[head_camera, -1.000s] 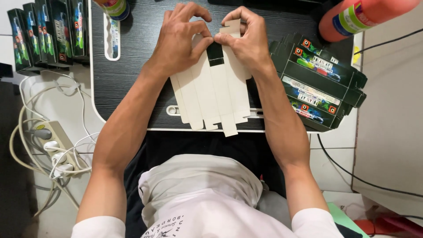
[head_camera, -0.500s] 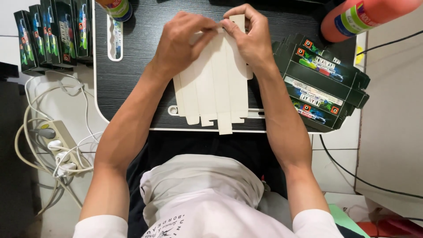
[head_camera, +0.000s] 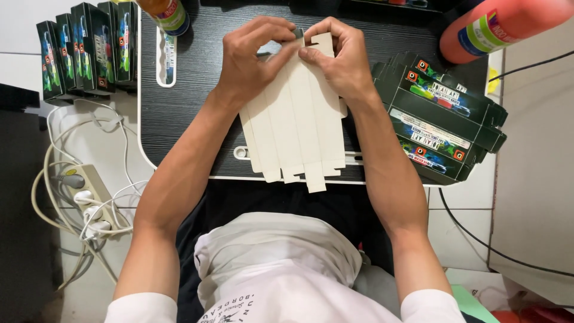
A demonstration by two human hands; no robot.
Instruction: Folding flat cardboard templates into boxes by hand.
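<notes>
— Head view first: what are the fingers doing?

— Both sets pinch the far end of a flat, unfolded carton (head_camera: 296, 116), pale inside face up. The left hand (head_camera: 254, 57) has thumb and forefinger closed narrow on a top flap; the right hand (head_camera: 335, 57) grips the neighbouring flap the same way, fingertips of the two hands nearly touching.

— And where does the carton lie?

— On the black desk (head_camera: 179, 101), centred in front of the person, its near tabs hanging just past the desk's front edge.

— How far along does the work look?

— Early for this piece, I'd judge. The panels lie flat side by side, none raised into walls, so only the top flaps are being creased. Forming the tube and closing both ends seem left.

— What's around it?

— Just right of the right wrist, a stack of flat printed cartons (head_camera: 439, 128), dark and colourful, apparently waiting. Far left, a row of finished boxes (head_camera: 84, 51) stands upright, which suggests several are done. A red bottle (head_camera: 496, 27) lies at the top right, and a power strip (head_camera: 89, 191) with white cables sits on the floor to the left.
</notes>
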